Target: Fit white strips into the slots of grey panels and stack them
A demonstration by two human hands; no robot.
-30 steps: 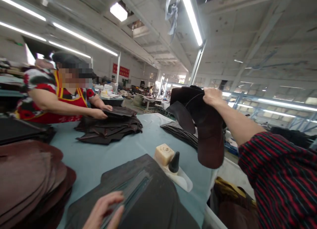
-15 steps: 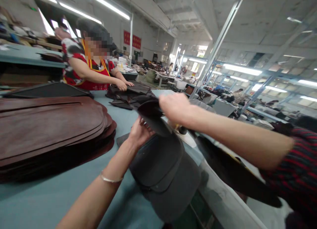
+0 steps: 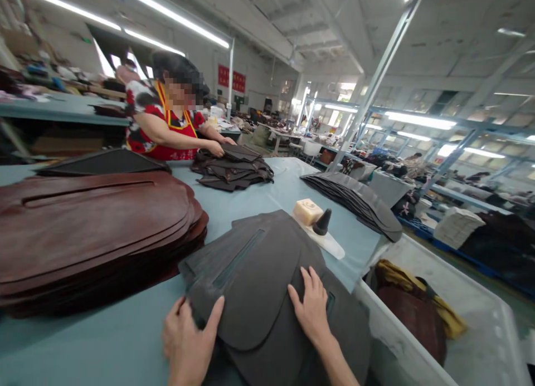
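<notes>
Dark grey leather pieces with rounded ends lie overlapped in front of me on the blue-green table. The top one has a long slot cut in it. My left hand is at their near left edge, thumb and fingers apart. On the right part of the pieces rests my right hand, palm down with fingers spread. Just beyond them sit a cream-coloured block and a black cone-shaped tip beside a flat white piece.
At left stands a tall stack of brown leather pieces. A co-worker handles a pile of dark pieces across the table. More grey pieces lie at the right edge, above a white bin holding brown and mustard-coloured material.
Both hands have come down and nearer to me. The dark piece they had raised is no longer held up, and the grey pieces now lie spread under my hands.
</notes>
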